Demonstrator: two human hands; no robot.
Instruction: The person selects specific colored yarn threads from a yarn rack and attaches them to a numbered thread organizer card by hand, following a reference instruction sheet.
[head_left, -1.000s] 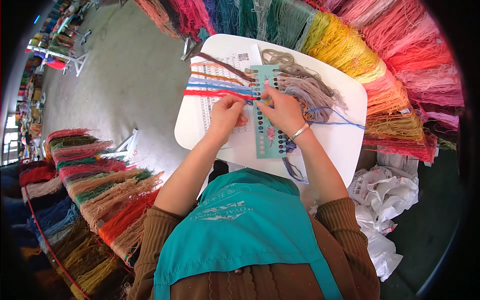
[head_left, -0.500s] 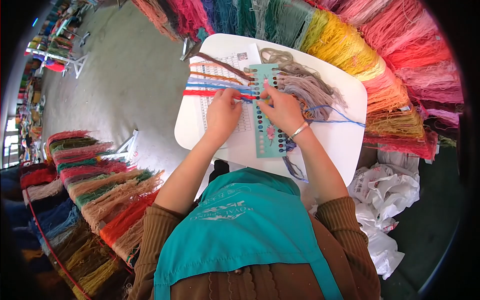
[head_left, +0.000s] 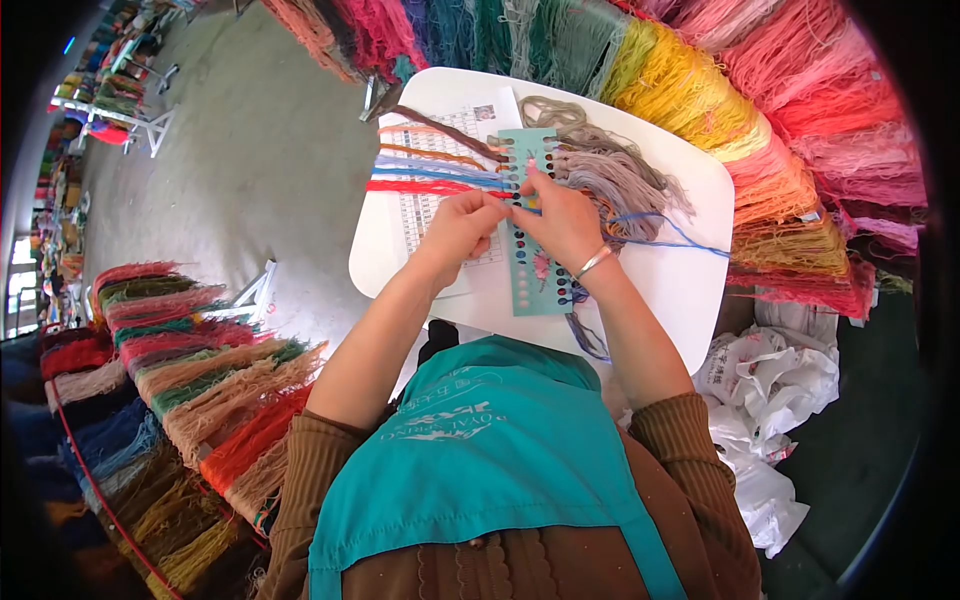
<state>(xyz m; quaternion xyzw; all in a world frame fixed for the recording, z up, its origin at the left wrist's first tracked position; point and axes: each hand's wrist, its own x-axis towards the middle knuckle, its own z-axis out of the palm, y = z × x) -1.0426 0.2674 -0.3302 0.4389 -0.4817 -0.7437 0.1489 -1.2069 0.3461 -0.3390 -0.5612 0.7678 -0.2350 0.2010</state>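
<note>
A teal thread card (head_left: 522,290) with punched holes down both sides lies on a small white table (head_left: 680,310). My right hand (head_left: 565,222) rests over its middle, thumb and forefinger closed on a blue embroidery thread (head_left: 665,216) that trails off to the right. My left hand (head_left: 458,235) is pinched at the card's left edge, its fingertips meeting my right thumb; whatever is between them is hidden. Red thread (head_left: 415,186), light-blue, orange and brown threads run leftward from the upper holes. Grey-mauve thread bundles (head_left: 625,180) hang from the right side.
Beneath the threads lies a printed chart (head_left: 455,125). Racks of coloured yarn stand beyond the table (head_left: 690,85) and at lower left (head_left: 220,385). White plastic bags (head_left: 765,390) sit on the floor at right.
My left hand has shifted slightly right and down, its fingertips now meeting my right thumb at the card's edge. My right thumb has reached left. The card has stayed put.
</note>
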